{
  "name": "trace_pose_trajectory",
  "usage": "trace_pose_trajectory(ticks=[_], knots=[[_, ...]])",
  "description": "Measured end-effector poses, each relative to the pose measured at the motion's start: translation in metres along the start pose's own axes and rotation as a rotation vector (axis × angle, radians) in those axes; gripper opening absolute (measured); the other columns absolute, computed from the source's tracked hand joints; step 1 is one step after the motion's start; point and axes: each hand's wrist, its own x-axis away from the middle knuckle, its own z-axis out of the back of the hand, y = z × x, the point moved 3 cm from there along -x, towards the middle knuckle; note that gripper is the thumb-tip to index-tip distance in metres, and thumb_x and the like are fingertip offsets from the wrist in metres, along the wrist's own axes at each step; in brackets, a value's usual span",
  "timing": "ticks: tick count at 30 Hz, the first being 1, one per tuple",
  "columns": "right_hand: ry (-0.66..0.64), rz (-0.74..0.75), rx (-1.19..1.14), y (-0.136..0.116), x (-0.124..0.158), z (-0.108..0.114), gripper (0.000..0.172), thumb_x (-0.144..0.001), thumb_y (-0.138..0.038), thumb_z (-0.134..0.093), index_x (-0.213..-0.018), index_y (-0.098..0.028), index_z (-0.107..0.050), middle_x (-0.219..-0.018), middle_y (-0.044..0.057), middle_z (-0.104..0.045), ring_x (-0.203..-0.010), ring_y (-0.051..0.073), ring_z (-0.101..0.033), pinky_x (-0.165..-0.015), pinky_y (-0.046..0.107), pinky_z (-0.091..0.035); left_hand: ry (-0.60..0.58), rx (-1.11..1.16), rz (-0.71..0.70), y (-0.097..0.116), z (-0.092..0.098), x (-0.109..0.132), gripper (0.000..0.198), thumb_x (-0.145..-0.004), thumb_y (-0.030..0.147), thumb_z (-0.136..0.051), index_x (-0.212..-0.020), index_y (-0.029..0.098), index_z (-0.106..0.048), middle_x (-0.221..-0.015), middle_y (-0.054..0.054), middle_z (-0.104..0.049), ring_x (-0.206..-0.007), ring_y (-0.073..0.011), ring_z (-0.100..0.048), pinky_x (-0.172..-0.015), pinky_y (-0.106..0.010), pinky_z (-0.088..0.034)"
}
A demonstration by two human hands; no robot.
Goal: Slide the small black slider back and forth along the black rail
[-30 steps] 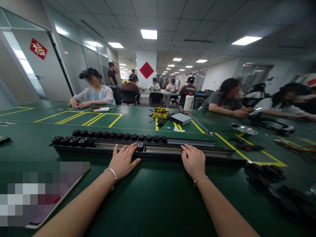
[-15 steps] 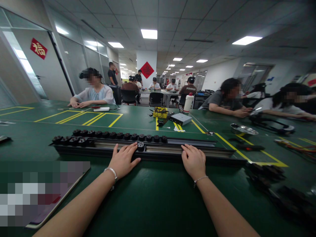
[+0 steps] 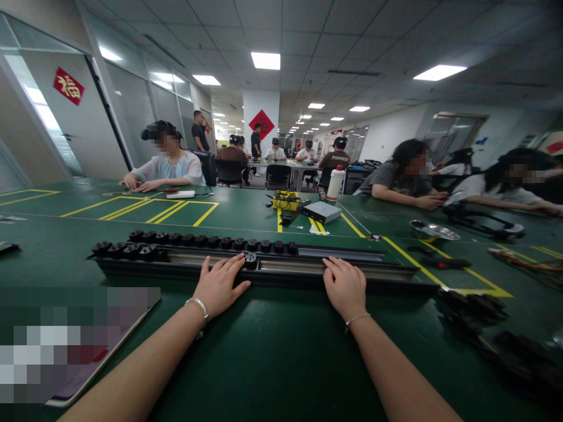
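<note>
A long black rail [image 3: 281, 278] with metal channels lies across the green table. My left hand [image 3: 220, 285] rests on its front edge, fingers spread, the fingertips beside a round black socket module [image 3: 250, 260] seated in the channel. Farther right, my right hand [image 3: 346, 287] lies on the same rail, palm down with its fingers extended, holding nothing. Several similar modules [image 3: 132, 251] sit at the rail's left end. Behind runs a second row of modules [image 3: 213, 241], along the rear channel.
A grey box [image 3: 322, 211], a yellow item with black cables [image 3: 285, 200] and a bottle [image 3: 335, 184] stand beyond the rail. Dark parts [image 3: 475, 308] lie at right, near a metal bowl [image 3: 434, 230]. Other people sit around the table.
Both of my hands and the rail are in the same places. In the background, a standing person has moved to the right.
</note>
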Motion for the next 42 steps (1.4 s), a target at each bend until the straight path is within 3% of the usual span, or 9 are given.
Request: trace_pose_trajectory(ticks=[42], knots=[[0.004,-0.006,-0.014,-0.0009,0.0006,0.0007,0.037,-0.084,-0.026,-0.036,-0.108,-0.023,-0.064,-0.117,0.003,-0.061,-0.113,0.020,-0.048,-0.098,0.041,-0.024,-0.021,0.000,0.009,0.0003,0.0002,-0.0007,0.052,-0.081,0.051,-0.040,-0.129,0.032,-0.041,-0.139,0.000,-0.042,-0.121,-0.0274,-0.043,-0.105,-0.061,-0.008]])
